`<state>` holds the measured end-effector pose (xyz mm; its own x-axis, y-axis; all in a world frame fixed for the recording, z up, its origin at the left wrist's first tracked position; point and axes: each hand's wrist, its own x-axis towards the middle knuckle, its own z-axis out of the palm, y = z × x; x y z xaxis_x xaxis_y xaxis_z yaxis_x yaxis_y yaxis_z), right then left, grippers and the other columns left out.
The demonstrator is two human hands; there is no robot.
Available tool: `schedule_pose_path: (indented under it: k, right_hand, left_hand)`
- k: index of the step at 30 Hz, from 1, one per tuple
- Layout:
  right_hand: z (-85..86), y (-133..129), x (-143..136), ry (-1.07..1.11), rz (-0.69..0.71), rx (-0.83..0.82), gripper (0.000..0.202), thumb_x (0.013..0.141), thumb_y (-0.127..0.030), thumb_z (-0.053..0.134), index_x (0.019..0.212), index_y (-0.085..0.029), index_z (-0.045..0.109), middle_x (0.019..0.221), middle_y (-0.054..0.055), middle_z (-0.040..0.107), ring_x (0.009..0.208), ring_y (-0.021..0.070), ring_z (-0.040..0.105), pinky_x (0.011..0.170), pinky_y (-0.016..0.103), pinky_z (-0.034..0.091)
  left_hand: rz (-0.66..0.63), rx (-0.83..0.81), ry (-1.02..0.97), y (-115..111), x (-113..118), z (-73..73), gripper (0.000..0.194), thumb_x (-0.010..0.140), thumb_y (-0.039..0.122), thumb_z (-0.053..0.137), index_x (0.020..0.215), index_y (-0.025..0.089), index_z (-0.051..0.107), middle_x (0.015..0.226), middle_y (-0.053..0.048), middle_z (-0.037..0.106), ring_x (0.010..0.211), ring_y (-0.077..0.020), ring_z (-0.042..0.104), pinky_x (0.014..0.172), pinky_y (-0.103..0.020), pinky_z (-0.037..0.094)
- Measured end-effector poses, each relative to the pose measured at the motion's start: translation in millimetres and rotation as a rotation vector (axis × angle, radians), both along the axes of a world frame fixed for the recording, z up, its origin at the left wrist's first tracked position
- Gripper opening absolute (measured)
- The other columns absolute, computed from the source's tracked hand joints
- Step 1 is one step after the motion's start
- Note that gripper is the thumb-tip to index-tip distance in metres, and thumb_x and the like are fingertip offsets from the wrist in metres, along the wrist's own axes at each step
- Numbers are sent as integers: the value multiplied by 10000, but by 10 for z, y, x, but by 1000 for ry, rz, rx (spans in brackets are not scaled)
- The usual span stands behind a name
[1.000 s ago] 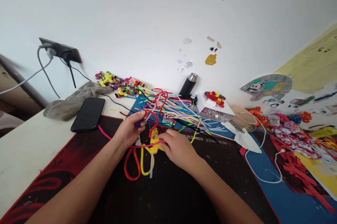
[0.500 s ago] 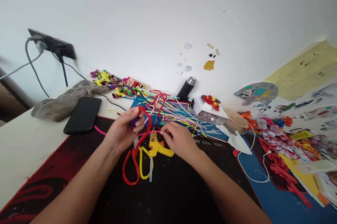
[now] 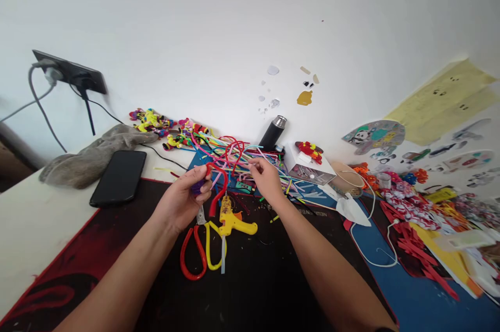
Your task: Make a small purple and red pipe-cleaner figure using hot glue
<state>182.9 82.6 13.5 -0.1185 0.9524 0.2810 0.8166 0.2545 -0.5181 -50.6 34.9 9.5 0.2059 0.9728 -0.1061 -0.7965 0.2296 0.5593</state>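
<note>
My left hand [image 3: 183, 194] is closed around a red pipe cleaner [image 3: 225, 178], which arches up from the fingertips and hangs down on the right. A small purple fuzzy piece [image 3: 198, 186] shows between the same fingers. Over the near side of the pipe cleaner pile [image 3: 250, 152], my right hand [image 3: 267, 178] pinches what looks like the end of a pink pipe cleaner [image 3: 203, 154]; the fingertips partly hide it. Below the hands lie a yellow hot glue gun [image 3: 234, 224] with a glue stick in it and scissors [image 3: 194, 254] with one red and one yellow handle loop.
A black phone [image 3: 118, 178] and a grey cloth-like bundle [image 3: 89, 157] lie on the left. Small colourful figures [image 3: 156, 121] sit by the wall. Behind the pile leans a black thermos [image 3: 272, 133], beside a white box [image 3: 308, 163]. A white cable [image 3: 365, 256] loops at right.
My right hand has moved up and away to the pile, and the pink pipe cleaner has shifted from beside my left hand onto it. My left hand keeps the red pipe cleaner.
</note>
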Motion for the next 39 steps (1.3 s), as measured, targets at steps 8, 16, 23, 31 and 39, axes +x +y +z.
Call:
schedule_pose_path:
  k: [8,16,23,31,39]
  right_hand:
    - [61,-773,119,-220,306,-183,307,1015,-397,772,1253,-204,756,1128,99,759,1026,257,702,913,372,511]
    - [-55,-1084,118,-483,385,-266,597,974,-483,827,1464,-179,670,1257,133,710,1190,334,674,1029,436,503]
    - [-112,-1023,-39,-481,367,-286,426,1015,-359,745,1388,-156,710,1220,139,747,1136,309,709,1005,408,501]
    - [-166,-1009,-85,-133,259,-341,323,885,-255,740,1201,-193,766,1168,116,800,1013,287,746,896,375,520]
    - [-285,-953,114,739,184,-535,272,945,-450,685,997,-184,714,669,-27,621,610,155,554,658,300,417]
  left_hand:
    - [58,-126,3,85,20,-154,136,818,114,854,805,100,720,749,-7,630,508,-60,511,365,-138,377]
    - [69,-189,22,86,61,-127,108,884,67,752,794,101,705,731,-18,637,476,-63,527,344,-126,380]
    - [60,-254,22,63,97,-59,152,938,47,688,799,106,701,687,-10,623,449,-56,504,339,-112,359]
    - [41,-309,-21,53,102,-30,290,1049,72,547,783,123,650,676,4,574,443,-57,481,341,-127,364]
    - [29,-364,-45,60,108,-16,238,1046,66,548,833,137,629,708,-2,578,432,-64,487,329,-145,352]
